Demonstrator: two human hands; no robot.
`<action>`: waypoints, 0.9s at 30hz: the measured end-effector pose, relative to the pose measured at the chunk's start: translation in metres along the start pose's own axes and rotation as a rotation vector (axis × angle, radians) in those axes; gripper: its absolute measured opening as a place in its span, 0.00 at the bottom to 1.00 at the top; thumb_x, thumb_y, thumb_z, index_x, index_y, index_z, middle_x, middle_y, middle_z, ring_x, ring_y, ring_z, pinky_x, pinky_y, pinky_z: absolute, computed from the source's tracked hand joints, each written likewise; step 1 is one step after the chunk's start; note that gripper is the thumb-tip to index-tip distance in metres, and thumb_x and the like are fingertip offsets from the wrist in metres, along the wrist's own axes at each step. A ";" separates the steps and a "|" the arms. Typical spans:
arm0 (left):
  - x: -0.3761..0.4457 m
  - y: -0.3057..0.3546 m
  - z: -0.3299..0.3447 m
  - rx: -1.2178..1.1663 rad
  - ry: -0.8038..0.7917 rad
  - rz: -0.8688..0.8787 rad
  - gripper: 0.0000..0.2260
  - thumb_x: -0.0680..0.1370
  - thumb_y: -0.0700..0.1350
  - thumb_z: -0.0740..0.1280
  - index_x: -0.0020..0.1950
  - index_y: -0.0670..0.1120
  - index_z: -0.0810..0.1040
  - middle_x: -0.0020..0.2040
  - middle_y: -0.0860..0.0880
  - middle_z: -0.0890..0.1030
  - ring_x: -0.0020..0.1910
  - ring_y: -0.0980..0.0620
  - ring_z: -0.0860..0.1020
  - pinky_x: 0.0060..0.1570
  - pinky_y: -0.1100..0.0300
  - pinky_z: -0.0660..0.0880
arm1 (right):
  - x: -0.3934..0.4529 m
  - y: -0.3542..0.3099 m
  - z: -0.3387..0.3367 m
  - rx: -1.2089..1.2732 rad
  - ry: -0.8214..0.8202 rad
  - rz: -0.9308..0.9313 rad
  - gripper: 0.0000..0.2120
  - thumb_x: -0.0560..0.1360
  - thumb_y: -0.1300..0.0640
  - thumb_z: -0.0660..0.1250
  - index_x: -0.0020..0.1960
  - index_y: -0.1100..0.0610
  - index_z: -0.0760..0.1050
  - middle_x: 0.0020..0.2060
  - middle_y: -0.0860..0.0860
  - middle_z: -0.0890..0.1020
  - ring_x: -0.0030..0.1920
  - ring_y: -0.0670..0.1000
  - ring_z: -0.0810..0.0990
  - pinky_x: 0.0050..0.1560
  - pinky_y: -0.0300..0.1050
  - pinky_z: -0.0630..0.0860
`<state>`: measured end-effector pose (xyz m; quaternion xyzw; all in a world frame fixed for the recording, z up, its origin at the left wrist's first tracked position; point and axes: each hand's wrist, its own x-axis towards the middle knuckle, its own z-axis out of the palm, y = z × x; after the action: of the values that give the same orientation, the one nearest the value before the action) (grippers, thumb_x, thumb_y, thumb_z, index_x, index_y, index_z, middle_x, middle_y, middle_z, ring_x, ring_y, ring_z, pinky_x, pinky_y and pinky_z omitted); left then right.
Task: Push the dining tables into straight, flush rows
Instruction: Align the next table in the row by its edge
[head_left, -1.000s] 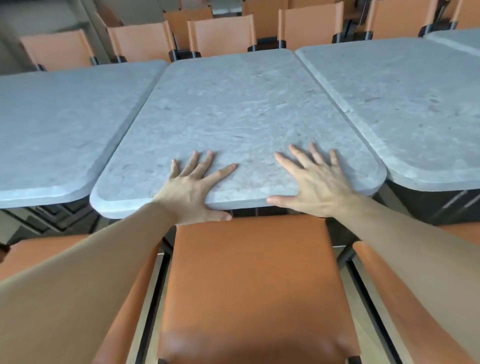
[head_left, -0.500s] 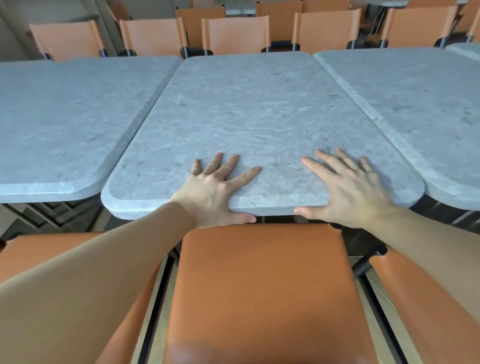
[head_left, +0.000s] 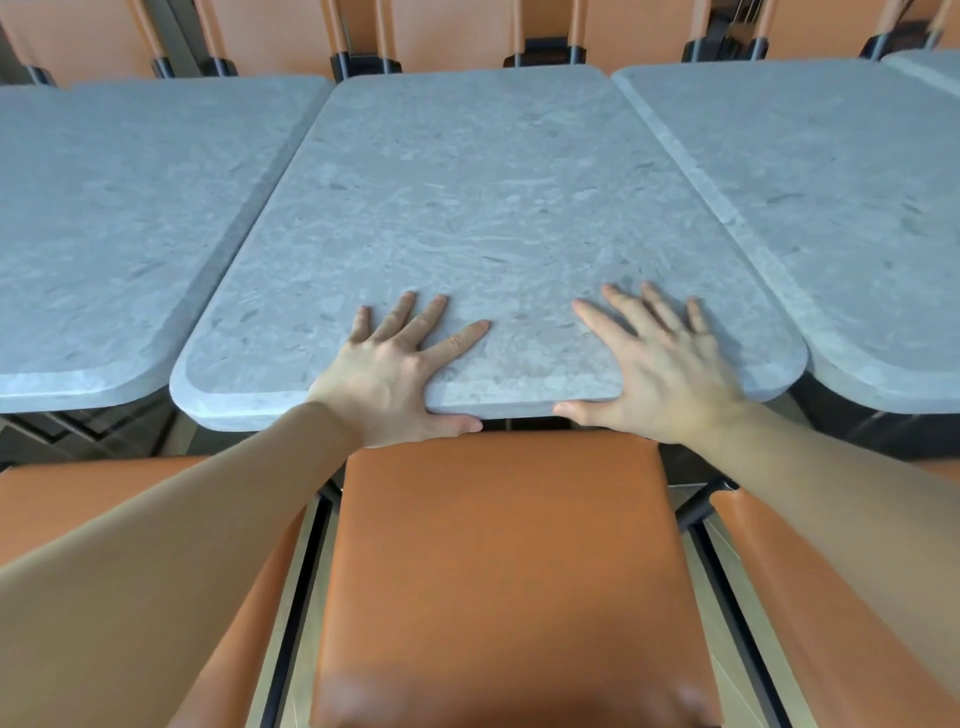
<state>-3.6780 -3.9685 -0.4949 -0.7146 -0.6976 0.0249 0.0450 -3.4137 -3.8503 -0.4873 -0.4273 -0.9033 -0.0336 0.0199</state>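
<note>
Bright, even light — soft shadows, wide-angle bending, blurred bottom edge.

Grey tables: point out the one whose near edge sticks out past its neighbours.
The middle table, with the left hand and right hand flat on it. Its near edge sits closer to the person than those of the left table and right table.

A row of orange chair backs (head_left: 452, 31) on black frames is seen beyond the far side. An orange padded seat (head_left: 509, 561) is placed nearest, flanked by two more.
</note>
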 end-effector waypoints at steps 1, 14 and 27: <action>-0.001 0.000 0.000 -0.008 0.002 0.001 0.46 0.64 0.82 0.46 0.77 0.69 0.33 0.83 0.47 0.47 0.82 0.42 0.44 0.78 0.36 0.47 | 0.000 0.000 -0.001 0.007 -0.009 -0.006 0.57 0.57 0.15 0.46 0.80 0.42 0.47 0.81 0.49 0.53 0.81 0.59 0.49 0.76 0.70 0.49; -0.015 0.018 0.014 0.129 0.074 -0.162 0.49 0.68 0.47 0.79 0.82 0.50 0.54 0.80 0.39 0.60 0.78 0.31 0.58 0.70 0.27 0.58 | -0.014 -0.022 0.001 -0.098 -0.071 0.071 0.49 0.73 0.69 0.69 0.81 0.58 0.39 0.81 0.59 0.46 0.79 0.69 0.45 0.73 0.77 0.49; -0.022 0.046 0.000 0.219 -0.046 -0.306 0.51 0.73 0.38 0.72 0.82 0.48 0.37 0.81 0.42 0.48 0.77 0.33 0.54 0.71 0.36 0.62 | -0.020 -0.036 0.002 -0.098 -0.057 0.193 0.53 0.69 0.75 0.68 0.81 0.57 0.39 0.81 0.58 0.46 0.80 0.67 0.46 0.74 0.74 0.51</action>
<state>-3.6331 -3.9916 -0.4998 -0.5904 -0.7921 0.1096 0.1098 -3.4289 -3.8882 -0.4919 -0.5136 -0.8553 -0.0636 -0.0236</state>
